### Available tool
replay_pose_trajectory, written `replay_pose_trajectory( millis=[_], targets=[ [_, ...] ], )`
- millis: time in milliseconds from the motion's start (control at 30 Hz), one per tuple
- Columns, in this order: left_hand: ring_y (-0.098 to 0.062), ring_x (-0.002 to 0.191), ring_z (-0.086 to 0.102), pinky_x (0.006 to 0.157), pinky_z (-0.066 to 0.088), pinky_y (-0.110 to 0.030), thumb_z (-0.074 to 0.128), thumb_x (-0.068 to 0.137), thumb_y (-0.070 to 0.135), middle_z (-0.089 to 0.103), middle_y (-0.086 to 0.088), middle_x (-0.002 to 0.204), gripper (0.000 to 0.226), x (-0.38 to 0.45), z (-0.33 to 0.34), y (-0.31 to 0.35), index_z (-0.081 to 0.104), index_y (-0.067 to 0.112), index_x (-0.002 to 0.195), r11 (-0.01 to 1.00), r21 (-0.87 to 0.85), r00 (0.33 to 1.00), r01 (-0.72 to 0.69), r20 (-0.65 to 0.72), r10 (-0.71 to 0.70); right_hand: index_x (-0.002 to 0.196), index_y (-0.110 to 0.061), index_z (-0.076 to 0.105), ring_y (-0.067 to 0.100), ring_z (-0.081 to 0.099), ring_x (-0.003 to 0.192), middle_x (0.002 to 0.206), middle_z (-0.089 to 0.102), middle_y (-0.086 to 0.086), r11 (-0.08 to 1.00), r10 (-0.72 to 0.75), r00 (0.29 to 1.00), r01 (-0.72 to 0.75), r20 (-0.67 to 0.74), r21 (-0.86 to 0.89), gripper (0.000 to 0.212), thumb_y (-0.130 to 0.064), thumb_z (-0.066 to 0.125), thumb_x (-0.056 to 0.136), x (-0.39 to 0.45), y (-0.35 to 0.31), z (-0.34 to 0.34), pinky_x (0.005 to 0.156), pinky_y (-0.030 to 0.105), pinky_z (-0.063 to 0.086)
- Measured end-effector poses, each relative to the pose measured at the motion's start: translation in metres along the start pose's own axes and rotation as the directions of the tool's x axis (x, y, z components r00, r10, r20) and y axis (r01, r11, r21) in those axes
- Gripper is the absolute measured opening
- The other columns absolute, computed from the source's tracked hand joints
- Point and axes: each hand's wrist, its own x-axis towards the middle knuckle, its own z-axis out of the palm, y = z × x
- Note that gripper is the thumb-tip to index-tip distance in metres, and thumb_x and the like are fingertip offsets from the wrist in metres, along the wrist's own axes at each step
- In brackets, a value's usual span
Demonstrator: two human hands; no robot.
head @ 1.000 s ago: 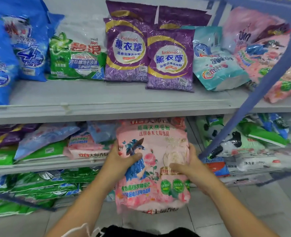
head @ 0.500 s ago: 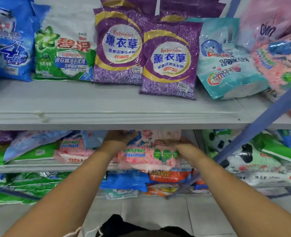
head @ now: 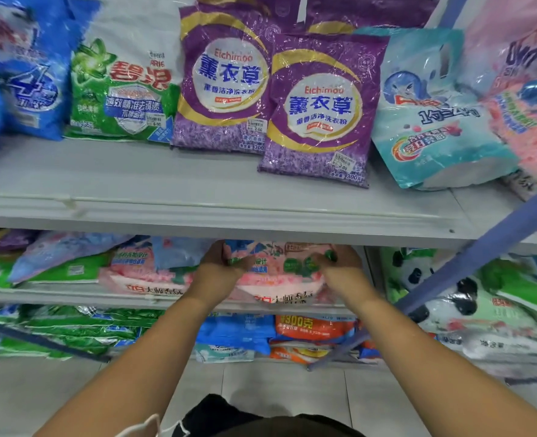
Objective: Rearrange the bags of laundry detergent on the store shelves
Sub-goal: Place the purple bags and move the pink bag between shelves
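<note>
A pink detergent bag (head: 280, 279) lies on the middle shelf (head: 71, 296), tucked under the upper shelf's edge. My left hand (head: 221, 266) grips its left side and my right hand (head: 339, 268) grips its right side, fingers curled over the top. Its far end is hidden by the upper shelf (head: 229, 212). A second pink bag (head: 138, 275) lies just to its left.
On the upper shelf stand two purple bags (head: 321, 108), a green-white bag (head: 125, 89), blue bags (head: 30, 74) and a teal bag (head: 434, 115). A blue diagonal shelf brace (head: 481, 250) crosses at right. Green bags (head: 71, 329) and orange bags (head: 311, 331) fill the bottom shelf.
Both hands have carried the pink bag from in front of me up and into the middle shelf, laying it flat. My view has moved closer to the shelves.
</note>
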Motion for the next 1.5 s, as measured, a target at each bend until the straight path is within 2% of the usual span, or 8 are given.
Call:
replay_pose_trajectory(
  millis=[233,533,667,800,967,1233,1367,1500],
  targets=[
    [-0.022,0.089,0.058,0.072,0.048,-0.024,0.087,0.079,0.031,0.058,-0.005,0.095,0.050,-0.012,0.014,-0.006,0.053,0.011,0.112,0.999,0.006,0.998,-0.034,-0.058,0.034,0.106,-0.024,0.050,0.011,0.069,0.077,0.107,0.066,0.001,1.000,0.023,0.999,-0.023,-0.022,0.001,0.018,-0.024,0.066,0.098,0.011,0.038,-0.003,0.051,0.017,0.053],
    [-0.018,0.134,0.047,0.106,0.040,-0.032,0.056,0.104,0.017,0.040,0.015,0.133,0.059,-0.066,0.013,0.011,0.031,0.025,0.156,0.998,0.052,0.998,-0.031,0.058,0.028,0.133,-0.017,0.046,0.027,0.065,0.101,0.127,0.060,0.014,0.942,-0.017,0.999,-0.001,-0.050,-0.335,0.040,-0.033,0.058,0.098,0.001,0.064,0.001,0.086,0.042,0.058],
    [-0.014,0.121,0.058,0.095,0.053,-0.030,0.054,0.104,0.020,0.053,0.003,0.142,0.047,-0.079,0.007,-0.007,0.045,0.024,0.151,0.995,0.085,0.991,-0.059,-0.112,0.069,0.162,-0.022,0.013,0.032,0.012,0.156,0.169,0.011,0.003,0.792,-0.247,0.969,0.216,0.023,-0.571,0.076,-0.040,0.052,0.100,-0.016,0.049,0.015,0.126,0.043,0.018],
    [-0.025,0.134,0.051,0.107,0.045,-0.034,0.060,0.101,0.021,0.048,-0.005,0.153,0.050,-0.089,-0.013,-0.026,0.048,0.022,0.150,0.975,0.220,0.980,-0.032,-0.184,0.074,0.160,-0.028,0.022,0.024,-0.002,0.158,0.171,0.005,-0.001,0.717,-0.372,0.897,0.442,0.240,-0.539,0.064,-0.046,0.045,0.103,-0.041,0.030,0.047,0.128,0.039,0.000],
    [-0.025,0.146,0.038,0.119,0.030,-0.033,0.062,0.099,0.020,0.044,-0.009,0.157,0.053,-0.087,-0.063,-0.057,0.048,0.019,0.150,0.928,0.373,0.975,-0.027,-0.195,0.106,0.151,-0.019,0.047,0.019,0.014,0.156,0.166,0.026,-0.003,0.751,-0.492,0.837,0.548,0.241,-0.369,0.052,-0.029,0.054,0.101,-0.078,0.012,0.106,0.127,0.041,0.019],
    [-0.033,0.151,0.027,0.120,0.028,-0.042,0.070,0.094,0.025,0.036,-0.017,0.161,0.067,-0.084,-0.195,-0.107,0.043,0.018,0.154,0.850,0.510,0.954,-0.134,-0.166,0.250,0.157,-0.024,0.035,0.025,0.032,0.149,0.162,0.032,0.004,0.892,-0.300,0.939,0.338,0.168,-0.299,0.058,-0.025,0.055,0.102,-0.117,-0.047,0.208,0.115,0.030,0.031],
    [-0.030,0.153,0.022,0.122,0.025,-0.039,0.066,0.097,0.032,0.031,-0.015,0.163,0.063,-0.076,-0.251,-0.125,0.043,0.016,0.154,0.843,0.533,0.962,-0.068,-0.187,0.197,0.154,-0.025,0.040,0.024,0.060,0.099,0.151,0.050,0.011,0.987,-0.066,0.995,0.077,0.080,-0.144,0.054,-0.031,0.052,0.102,-0.108,-0.069,0.247,0.079,0.027,0.048],
    [-0.035,0.152,0.025,0.121,0.026,-0.043,0.067,0.096,0.033,0.032,-0.019,0.162,0.063,-0.055,-0.282,-0.134,0.047,0.013,0.151,0.837,0.544,0.963,-0.060,-0.190,0.193,0.149,-0.018,0.047,0.028,0.060,0.104,0.137,0.060,0.015,0.994,0.106,0.994,-0.106,0.003,-0.011,0.051,-0.037,0.053,0.102,-0.095,-0.081,0.257,0.086,0.036,0.049]
  ],
)
